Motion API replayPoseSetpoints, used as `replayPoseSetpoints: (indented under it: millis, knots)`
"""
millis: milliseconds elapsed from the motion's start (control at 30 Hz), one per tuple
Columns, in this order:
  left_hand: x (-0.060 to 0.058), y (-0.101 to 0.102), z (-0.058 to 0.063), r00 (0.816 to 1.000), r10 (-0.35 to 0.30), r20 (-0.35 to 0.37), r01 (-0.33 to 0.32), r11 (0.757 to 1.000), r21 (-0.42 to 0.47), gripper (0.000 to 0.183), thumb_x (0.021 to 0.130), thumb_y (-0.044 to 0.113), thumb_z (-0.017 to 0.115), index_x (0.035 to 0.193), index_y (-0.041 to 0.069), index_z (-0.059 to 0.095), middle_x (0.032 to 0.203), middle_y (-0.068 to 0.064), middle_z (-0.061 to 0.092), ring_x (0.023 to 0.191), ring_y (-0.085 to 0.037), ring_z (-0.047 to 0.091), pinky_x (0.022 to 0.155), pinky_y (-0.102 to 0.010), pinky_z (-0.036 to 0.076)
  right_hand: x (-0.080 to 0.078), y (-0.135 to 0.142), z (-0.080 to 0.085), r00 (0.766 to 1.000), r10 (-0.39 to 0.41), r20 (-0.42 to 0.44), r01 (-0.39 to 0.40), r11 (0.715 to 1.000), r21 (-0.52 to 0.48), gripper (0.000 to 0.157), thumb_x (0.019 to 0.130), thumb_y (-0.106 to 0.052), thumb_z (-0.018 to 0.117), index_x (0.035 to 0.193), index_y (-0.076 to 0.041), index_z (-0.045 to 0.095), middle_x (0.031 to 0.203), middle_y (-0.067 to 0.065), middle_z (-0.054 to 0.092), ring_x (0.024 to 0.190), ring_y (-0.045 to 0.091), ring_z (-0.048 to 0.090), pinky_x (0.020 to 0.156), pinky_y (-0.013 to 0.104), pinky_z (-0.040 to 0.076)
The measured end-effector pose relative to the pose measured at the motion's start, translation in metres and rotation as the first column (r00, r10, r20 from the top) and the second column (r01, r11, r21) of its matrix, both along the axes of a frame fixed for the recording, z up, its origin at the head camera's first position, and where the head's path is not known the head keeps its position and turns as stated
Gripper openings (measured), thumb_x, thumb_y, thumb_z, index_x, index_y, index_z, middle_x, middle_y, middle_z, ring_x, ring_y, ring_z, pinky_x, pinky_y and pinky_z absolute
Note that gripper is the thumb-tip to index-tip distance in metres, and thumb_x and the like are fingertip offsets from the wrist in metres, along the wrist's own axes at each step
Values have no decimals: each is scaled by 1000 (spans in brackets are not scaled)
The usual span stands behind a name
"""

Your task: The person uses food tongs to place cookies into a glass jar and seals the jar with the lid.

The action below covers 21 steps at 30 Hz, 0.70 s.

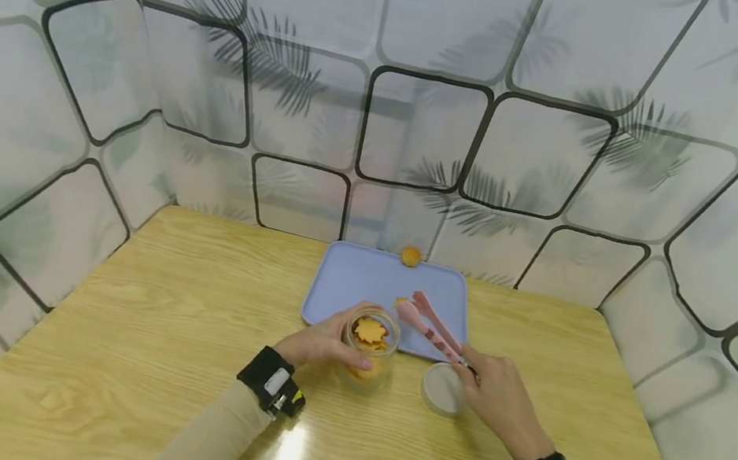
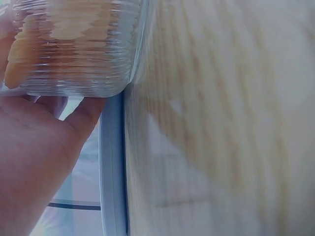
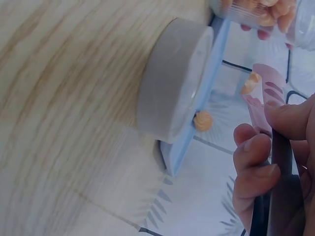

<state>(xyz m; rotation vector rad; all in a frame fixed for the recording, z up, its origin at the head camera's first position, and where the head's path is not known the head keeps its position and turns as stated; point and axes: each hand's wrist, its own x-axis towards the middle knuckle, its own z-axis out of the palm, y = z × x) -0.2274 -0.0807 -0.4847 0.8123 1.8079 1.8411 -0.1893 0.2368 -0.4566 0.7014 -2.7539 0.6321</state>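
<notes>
My left hand (image 1: 322, 341) grips a clear glass jar (image 1: 385, 363), with the thumb in front and fingers behind. Flower-edged orange-yellow biscuits (image 1: 370, 331) show inside the open-topped jar. Pink-tipped tongs (image 1: 437, 332) with dark handles are held in my right hand (image 1: 500, 397), the thumb and fingers pressing on both sides. Between the tong tips sits a small biscuit (image 3: 250, 83), just right of the jar and over a blue tray (image 1: 354, 279). One more round biscuit (image 1: 411, 256) rests at the tray's far edge.
A round whitish lid (image 1: 444, 389) lies on the wooden table (image 1: 182, 329), under and left of my right hand, close to the tray's front edge. Patterned curtain-like walls (image 1: 307, 117) enclose the table at the back and sides.
</notes>
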Motion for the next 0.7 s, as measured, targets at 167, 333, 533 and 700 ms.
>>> replayPoseSetpoints:
  millis: [167, 333, 533, 700]
  knots:
    - [1, 1, -1, 1000, 18, -4, -18, 1000, -11, 81, 84, 14, 83, 152, 14, 39, 147, -15, 47, 132, -21, 46, 117, -43, 32, 7, 0, 5, 1000, 10, 0, -10, 1000, -16, 15, 96, -8, 69, 110, -4, 72, 56, -10, 35, 49, 0, 21, 50, 20, 21]
    - [2, -1, 0, 1000, 16, 14, -16, 1000, -1, 81, 83, 15, 84, 151, 16, 40, 148, -17, 46, 132, -20, 47, 117, -43, 32, 13, -1, 11, 999, 12, -35, -13, 999, -35, 21, 94, -7, 71, 115, -2, 72, 58, -11, 39, 50, -1, 24, 48, 19, 24]
    - [4, -4, 1, 998, 28, 52, -29, 999, 13, 82, 84, 16, 84, 152, 17, 39, 150, -19, 44, 132, -20, 46, 117, -42, 32, 20, 1, 16, 999, 40, -22, -42, 996, -79, 39, 95, -7, 71, 130, 9, 65, 57, -12, 36, 51, -3, 18, 48, 19, 23]
    - [7, -2, -1, 998, 49, 25, -49, 999, -21, 88, 86, 24, 83, 157, 17, 31, 151, -15, 43, 135, -22, 44, 118, -46, 31, 25, 7, 13, 999, 35, 5, -34, 991, -126, 41, 95, -7, 71, 130, 12, 63, 57, -12, 32, 51, -4, 15, 47, 17, 22]
